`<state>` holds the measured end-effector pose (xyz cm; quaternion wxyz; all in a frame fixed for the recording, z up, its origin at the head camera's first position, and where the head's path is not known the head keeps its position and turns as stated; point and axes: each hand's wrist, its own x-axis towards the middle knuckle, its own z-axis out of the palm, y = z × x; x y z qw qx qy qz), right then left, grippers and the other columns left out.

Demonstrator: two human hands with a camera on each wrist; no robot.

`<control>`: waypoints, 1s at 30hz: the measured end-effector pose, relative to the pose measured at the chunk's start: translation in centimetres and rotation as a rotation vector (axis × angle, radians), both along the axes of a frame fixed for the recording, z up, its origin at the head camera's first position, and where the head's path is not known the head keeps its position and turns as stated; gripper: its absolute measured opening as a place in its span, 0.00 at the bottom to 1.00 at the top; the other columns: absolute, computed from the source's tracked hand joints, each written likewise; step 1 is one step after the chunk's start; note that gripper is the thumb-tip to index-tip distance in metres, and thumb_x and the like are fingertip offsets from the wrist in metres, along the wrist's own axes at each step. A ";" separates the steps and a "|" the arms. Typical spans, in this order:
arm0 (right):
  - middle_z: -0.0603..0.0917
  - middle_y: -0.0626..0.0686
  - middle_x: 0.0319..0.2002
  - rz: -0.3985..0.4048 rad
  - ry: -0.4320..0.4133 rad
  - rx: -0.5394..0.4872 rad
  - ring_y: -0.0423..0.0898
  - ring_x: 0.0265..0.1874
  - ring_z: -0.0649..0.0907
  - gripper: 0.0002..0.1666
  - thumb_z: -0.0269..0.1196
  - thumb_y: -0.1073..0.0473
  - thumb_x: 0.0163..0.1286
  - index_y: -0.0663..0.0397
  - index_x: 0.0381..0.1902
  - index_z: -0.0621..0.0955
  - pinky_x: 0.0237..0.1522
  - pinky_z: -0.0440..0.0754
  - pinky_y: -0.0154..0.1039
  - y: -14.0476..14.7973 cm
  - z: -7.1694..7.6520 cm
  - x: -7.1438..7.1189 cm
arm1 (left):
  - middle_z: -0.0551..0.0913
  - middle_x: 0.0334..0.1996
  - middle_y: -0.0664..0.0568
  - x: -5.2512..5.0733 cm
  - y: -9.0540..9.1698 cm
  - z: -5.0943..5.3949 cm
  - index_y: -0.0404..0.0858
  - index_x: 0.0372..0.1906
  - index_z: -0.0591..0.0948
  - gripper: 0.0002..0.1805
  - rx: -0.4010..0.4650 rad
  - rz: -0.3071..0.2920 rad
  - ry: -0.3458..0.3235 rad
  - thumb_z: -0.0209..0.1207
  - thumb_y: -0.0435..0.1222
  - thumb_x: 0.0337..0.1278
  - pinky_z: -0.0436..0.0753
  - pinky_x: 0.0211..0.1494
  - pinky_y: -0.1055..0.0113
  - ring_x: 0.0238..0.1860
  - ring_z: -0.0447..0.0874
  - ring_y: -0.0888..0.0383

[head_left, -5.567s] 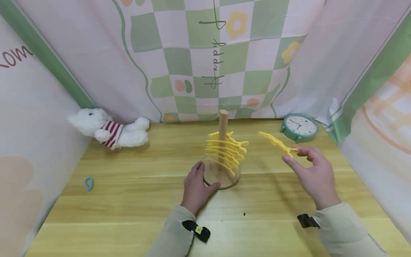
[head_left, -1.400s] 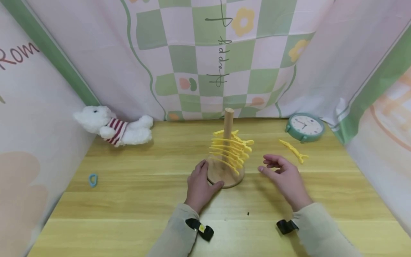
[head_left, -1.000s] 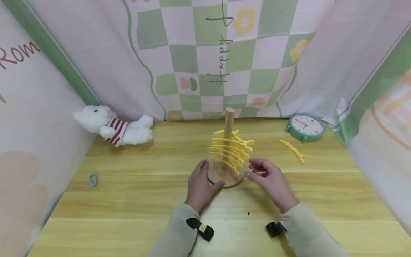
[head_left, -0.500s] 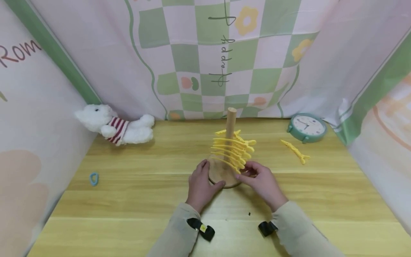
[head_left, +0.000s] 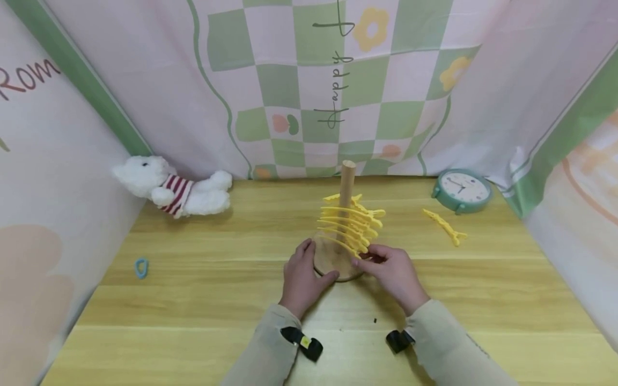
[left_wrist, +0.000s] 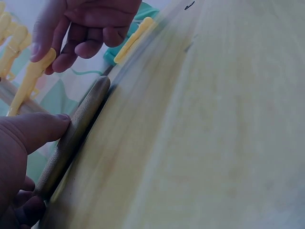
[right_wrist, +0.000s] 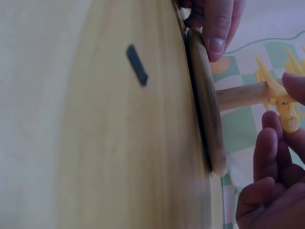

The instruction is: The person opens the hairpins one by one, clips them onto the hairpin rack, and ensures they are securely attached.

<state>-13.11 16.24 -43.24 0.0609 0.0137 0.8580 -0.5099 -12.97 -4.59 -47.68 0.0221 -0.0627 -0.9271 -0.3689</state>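
Note:
A wooden stand, a round base [head_left: 333, 265] with an upright post [head_left: 347, 182], stands mid-table. Several yellow plastic clips [head_left: 354, 217] are stacked one above another around the post, their forked ends to the right. My left hand [head_left: 301, 281] grips the base's left edge; its thumb [left_wrist: 45, 129] presses on the base in the left wrist view. My right hand [head_left: 393, 273] pinches the end of the lowest clip [right_wrist: 289, 119] between thumb and fingers, beside the post. The fingertips are partly hidden in the head view. A loose yellow clip [head_left: 444, 227] lies at the right.
A green clock [head_left: 462, 191] lies at the back right. A white plush toy [head_left: 176, 187] in a striped top lies at the back left. A small blue ring [head_left: 141, 268] is at the left, and a tiny dark scrap [head_left: 375, 320] near the front. Curtains enclose the table.
The clip my right hand held earlier now lies near the clock. My right hand has moved left to the stand and taken hold of the lowest clip. My left hand stays on the base.

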 end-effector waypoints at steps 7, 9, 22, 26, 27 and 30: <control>0.89 0.54 0.38 -0.012 0.026 -0.034 0.45 0.39 0.86 0.25 0.74 0.51 0.62 0.63 0.51 0.86 0.38 0.82 0.34 -0.2 0.0 -0.1 | 0.64 0.74 0.42 0.0 -0.1 0.1 0.31 0.74 0.65 0.50 -0.006 0.000 -0.012 0.70 0.55 0.54 0.61 0.71 0.39 0.70 0.66 0.39; 0.90 0.54 0.38 -0.008 0.027 -0.044 0.44 0.37 0.86 0.25 0.74 0.51 0.62 0.62 0.51 0.86 0.37 0.83 0.34 -0.1 -0.1 0.0 | 0.63 0.74 0.42 0.0 -0.1 0.1 0.31 0.74 0.65 0.50 -0.009 -0.001 -0.013 0.69 0.55 0.54 0.61 0.71 0.39 0.70 0.66 0.39; 0.88 0.56 0.50 0.009 0.043 0.037 0.50 0.48 0.86 0.28 0.72 0.48 0.64 0.58 0.58 0.84 0.44 0.84 0.34 1.4 0.2 0.8 | 0.63 0.74 0.42 -0.1 -0.1 0.0 0.31 0.74 0.65 0.50 0.000 -0.003 -0.018 0.70 0.55 0.53 0.61 0.72 0.40 0.71 0.65 0.40; 0.89 0.55 0.48 0.013 0.054 0.042 0.47 0.45 0.86 0.26 0.72 0.48 0.64 0.56 0.56 0.85 0.43 0.83 0.33 1.7 0.4 1.1 | 0.64 0.74 0.42 -0.1 -0.1 0.0 0.31 0.73 0.66 0.50 -0.002 -0.002 -0.011 0.70 0.55 0.53 0.61 0.71 0.40 0.70 0.66 0.39; 0.89 0.54 0.46 0.012 0.061 0.044 0.46 0.43 0.86 0.25 0.72 0.49 0.64 0.55 0.55 0.85 0.42 0.83 0.33 1.8 0.4 1.2 | 0.64 0.74 0.42 0.0 -0.1 0.0 0.31 0.73 0.66 0.50 -0.001 -0.002 -0.009 0.70 0.55 0.53 0.61 0.71 0.40 0.70 0.66 0.39; 0.90 0.52 0.41 0.007 0.078 0.060 0.44 0.39 0.86 0.24 0.73 0.49 0.63 0.55 0.53 0.87 0.40 0.83 0.32 2.0 0.4 1.4 | 0.64 0.74 0.42 0.0 -0.1 0.0 0.31 0.73 0.65 0.50 0.006 -0.002 -0.007 0.70 0.55 0.53 0.61 0.71 0.40 0.70 0.66 0.39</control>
